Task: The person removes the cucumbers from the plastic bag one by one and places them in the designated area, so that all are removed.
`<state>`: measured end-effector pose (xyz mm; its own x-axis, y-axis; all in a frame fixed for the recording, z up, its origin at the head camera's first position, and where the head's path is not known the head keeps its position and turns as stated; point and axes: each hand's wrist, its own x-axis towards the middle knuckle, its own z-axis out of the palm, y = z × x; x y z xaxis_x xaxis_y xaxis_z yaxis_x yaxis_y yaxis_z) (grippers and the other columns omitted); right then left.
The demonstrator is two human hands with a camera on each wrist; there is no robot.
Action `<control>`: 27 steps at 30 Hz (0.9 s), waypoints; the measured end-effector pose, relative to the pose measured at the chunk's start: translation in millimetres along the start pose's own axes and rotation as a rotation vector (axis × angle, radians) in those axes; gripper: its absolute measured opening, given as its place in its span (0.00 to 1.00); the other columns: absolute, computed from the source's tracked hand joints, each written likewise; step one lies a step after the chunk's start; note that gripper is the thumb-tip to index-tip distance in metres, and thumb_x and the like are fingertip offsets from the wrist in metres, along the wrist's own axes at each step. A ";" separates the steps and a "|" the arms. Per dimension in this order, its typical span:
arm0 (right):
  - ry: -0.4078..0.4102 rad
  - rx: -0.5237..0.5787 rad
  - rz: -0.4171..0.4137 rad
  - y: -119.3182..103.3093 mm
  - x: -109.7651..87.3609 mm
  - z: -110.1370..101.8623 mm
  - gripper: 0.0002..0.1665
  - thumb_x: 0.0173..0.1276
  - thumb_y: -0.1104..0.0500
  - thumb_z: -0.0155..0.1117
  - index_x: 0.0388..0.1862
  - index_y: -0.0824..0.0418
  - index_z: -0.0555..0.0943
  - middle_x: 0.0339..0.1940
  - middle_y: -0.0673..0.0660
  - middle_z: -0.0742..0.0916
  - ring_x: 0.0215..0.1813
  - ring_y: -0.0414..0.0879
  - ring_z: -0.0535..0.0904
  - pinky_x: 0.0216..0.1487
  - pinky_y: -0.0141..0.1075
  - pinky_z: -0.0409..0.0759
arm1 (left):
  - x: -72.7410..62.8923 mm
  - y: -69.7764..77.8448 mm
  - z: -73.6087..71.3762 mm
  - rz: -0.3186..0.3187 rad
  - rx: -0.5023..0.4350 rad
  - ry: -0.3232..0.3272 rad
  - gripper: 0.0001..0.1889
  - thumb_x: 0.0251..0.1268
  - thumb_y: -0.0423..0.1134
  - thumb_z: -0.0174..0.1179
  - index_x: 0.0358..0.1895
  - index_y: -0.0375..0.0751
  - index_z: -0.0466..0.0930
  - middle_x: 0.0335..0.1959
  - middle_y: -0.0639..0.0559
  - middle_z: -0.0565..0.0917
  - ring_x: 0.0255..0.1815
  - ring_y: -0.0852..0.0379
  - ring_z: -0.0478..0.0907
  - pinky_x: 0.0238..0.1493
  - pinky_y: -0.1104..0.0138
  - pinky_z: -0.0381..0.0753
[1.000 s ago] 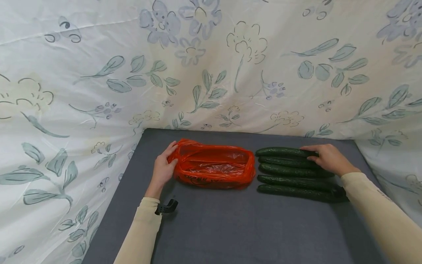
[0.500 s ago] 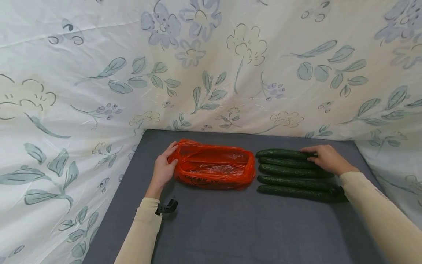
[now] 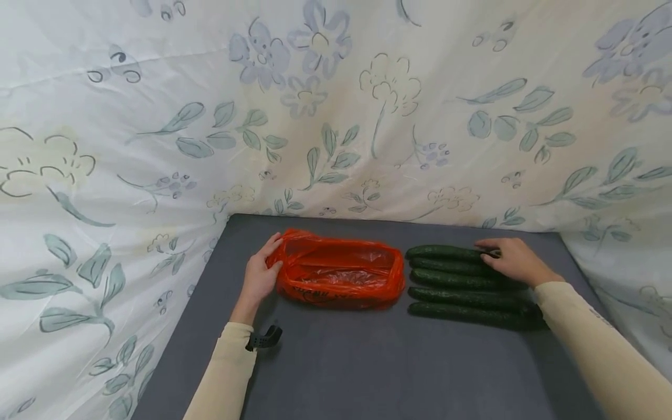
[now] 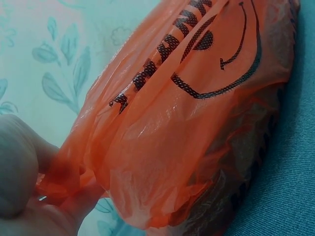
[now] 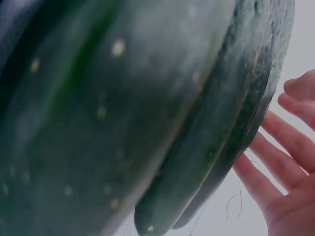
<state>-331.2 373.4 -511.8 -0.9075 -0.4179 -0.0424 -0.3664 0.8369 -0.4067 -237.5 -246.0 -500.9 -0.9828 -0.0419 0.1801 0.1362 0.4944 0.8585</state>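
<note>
An orange-red plastic bag (image 3: pixel 336 298) lies on the dark table with its mouth spread upward. At its left end my left hand (image 3: pixel 260 275) pinches the film between thumb and fingers, and the left wrist view shows the gathered plastic (image 4: pixel 64 179) there. Several dark green cucumbers lie side by side to the right of the bag. My right hand (image 3: pixel 517 262) is at the right end of the farthest cucumber (image 3: pixel 443 252). In the right wrist view its fingers (image 5: pixel 275 169) look straight and spread, their tips beside or behind the cucumbers (image 5: pixel 177 182); contact is partly hidden.
A dark grey cloth covers the table (image 3: pixel 394 361). White floral fabric (image 3: pixel 336 116) hangs behind and at both sides, close to the table's edges. The left wrist carries a black strap (image 3: pixel 265 338).
The head view has tilted up slightly, so everything sits a little lower. My right hand's thumb and fingers have shifted slightly at the cucumber's end. The left hand keeps its hold.
</note>
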 end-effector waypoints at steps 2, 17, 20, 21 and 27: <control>0.020 -0.011 0.009 -4.7 -1.0 0.8 0.28 0.83 0.56 0.64 0.74 0.69 0.80 0.66 0.73 0.85 0.54 0.70 0.86 0.53 0.66 0.82 | -1.1 0.0 0.5 -0.003 0.004 -0.001 0.31 0.75 0.19 0.58 0.80 0.33 0.72 0.84 0.46 0.67 0.85 0.44 0.60 0.80 0.46 0.63; 0.246 0.055 -0.114 -107.3 19.0 6.3 0.24 0.80 0.58 0.70 0.72 0.60 0.84 0.68 0.67 0.85 0.63 0.67 0.83 0.57 0.66 0.81 | -2.6 6.2 -1.1 -0.008 0.024 -0.006 0.31 0.76 0.20 0.58 0.80 0.34 0.72 0.84 0.47 0.67 0.84 0.43 0.61 0.80 0.44 0.64; 0.252 0.084 -0.146 -125.8 26.9 9.7 0.24 0.80 0.57 0.71 0.71 0.58 0.85 0.68 0.64 0.86 0.64 0.64 0.83 0.59 0.65 0.81 | -2.5 6.8 -1.0 -0.005 0.027 -0.007 0.31 0.76 0.21 0.58 0.80 0.34 0.72 0.84 0.48 0.67 0.84 0.43 0.61 0.79 0.44 0.64; 0.254 0.096 -0.156 -131.3 29.8 10.6 0.24 0.80 0.57 0.71 0.71 0.58 0.85 0.67 0.63 0.86 0.64 0.64 0.83 0.61 0.65 0.81 | -2.5 6.5 -0.9 -0.004 0.027 -0.008 0.31 0.76 0.21 0.58 0.80 0.34 0.72 0.84 0.47 0.67 0.84 0.42 0.61 0.79 0.44 0.64; 0.242 0.158 -0.216 -159.4 48.5 18.8 0.24 0.79 0.55 0.72 0.70 0.58 0.86 0.66 0.60 0.88 0.66 0.60 0.84 0.65 0.63 0.80 | -1.7 3.3 0.8 0.003 0.025 -0.012 0.31 0.75 0.20 0.59 0.80 0.34 0.72 0.84 0.49 0.67 0.84 0.43 0.61 0.79 0.45 0.65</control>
<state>-312.9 213.1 -466.2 -0.8418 -0.4676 0.2697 -0.5361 0.6652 -0.5197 -235.4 -243.6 -498.8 -0.9838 -0.0306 0.1767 0.1358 0.5162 0.8456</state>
